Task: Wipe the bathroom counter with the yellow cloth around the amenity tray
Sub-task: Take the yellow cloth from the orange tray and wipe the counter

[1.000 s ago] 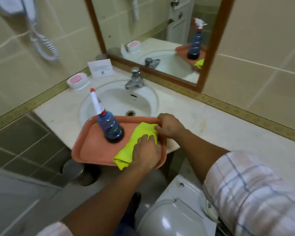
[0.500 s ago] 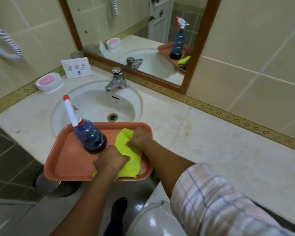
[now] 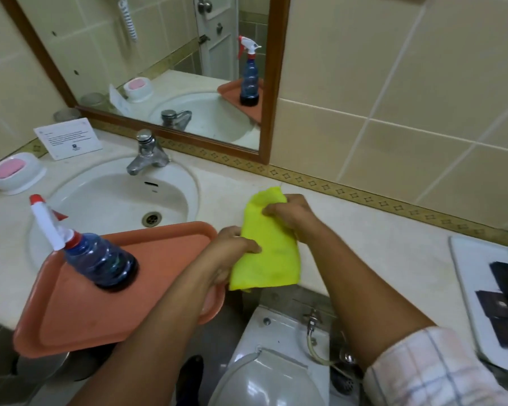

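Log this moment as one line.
stage: cloth pickup | yellow cloth: held off orange tray | left hand, right hand: gripping cloth | counter: unwiped

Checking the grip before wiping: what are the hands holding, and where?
Both hold the yellow cloth: left hand at its near left edge, right hand near its far end.

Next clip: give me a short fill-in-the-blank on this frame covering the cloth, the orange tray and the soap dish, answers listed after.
1. The yellow cloth is held by ____ hands, the left hand and the right hand.
2. The spray bottle stands on the ____ tray.
3. The bar in the soap dish is ____ in colour.
4. The tray partly overhangs the counter's ____ edge.

Missing words: both; orange; pink; front
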`<state>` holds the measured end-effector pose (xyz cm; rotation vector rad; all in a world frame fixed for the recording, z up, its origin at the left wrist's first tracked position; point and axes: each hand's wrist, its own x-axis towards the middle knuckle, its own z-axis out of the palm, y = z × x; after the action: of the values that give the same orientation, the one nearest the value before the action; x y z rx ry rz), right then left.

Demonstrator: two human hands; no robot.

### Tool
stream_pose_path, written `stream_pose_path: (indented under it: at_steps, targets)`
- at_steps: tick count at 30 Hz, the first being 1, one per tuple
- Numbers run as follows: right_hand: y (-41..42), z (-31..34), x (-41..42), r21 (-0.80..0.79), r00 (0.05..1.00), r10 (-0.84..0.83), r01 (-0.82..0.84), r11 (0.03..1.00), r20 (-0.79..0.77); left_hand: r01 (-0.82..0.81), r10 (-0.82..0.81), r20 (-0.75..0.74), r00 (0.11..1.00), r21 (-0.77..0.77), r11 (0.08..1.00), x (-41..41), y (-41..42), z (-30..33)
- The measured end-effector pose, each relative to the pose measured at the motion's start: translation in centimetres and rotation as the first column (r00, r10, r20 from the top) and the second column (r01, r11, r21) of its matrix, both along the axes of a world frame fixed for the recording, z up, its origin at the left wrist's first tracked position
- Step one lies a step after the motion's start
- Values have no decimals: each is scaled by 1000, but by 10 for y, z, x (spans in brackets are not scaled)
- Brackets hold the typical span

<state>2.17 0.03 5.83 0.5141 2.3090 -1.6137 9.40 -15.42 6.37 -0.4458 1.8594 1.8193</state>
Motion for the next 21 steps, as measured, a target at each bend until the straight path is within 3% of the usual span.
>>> stream_pose_path:
  at_steps: [3, 6, 8, 10, 11, 14, 17, 19, 21]
  targets:
    - [59, 4, 6, 53, 990, -142, 142, 988, -19, 108, -107, -12, 994, 158, 981, -12, 58, -3]
    - [101, 5, 7, 78, 965, -248, 255, 964, -89, 174, -173, -20, 985, 150, 973, -30, 96, -18]
    - [115, -5, 13, 211, 969, -226, 242, 947, -97, 274, -292, -78, 953, -180, 945, -38, 104, -38]
    - [115, -23, 26, 483, 983, -148, 183, 856, -110, 235, -405, -193, 894, -567, 789, -47, 94, -59]
    - [111, -34, 33, 568, 981, -98, 178, 804, -169, 170, -436, -257, 862, -665, 727, -55, 84, -66]
    - [87, -64, 46, 675, 959, 88, 124, 727, -270, 89, -589, -307, 748, -832, 547, -95, 45, -85]
    - [66, -97, 52, 764, 985, 127, 7, 646, -116, 129, -797, -141, 587, -956, 264, -125, 19, -102]
    - [60, -115, 54, 810, 986, 132, 6, 586, -103, 104, -834, -113, 541, -975, 199, -133, 15, -114]
    - [64, -122, 42, 830, 981, 135, 39, 556, -137, 61, -840, -131, 526, -980, 191, -141, 15, -121]
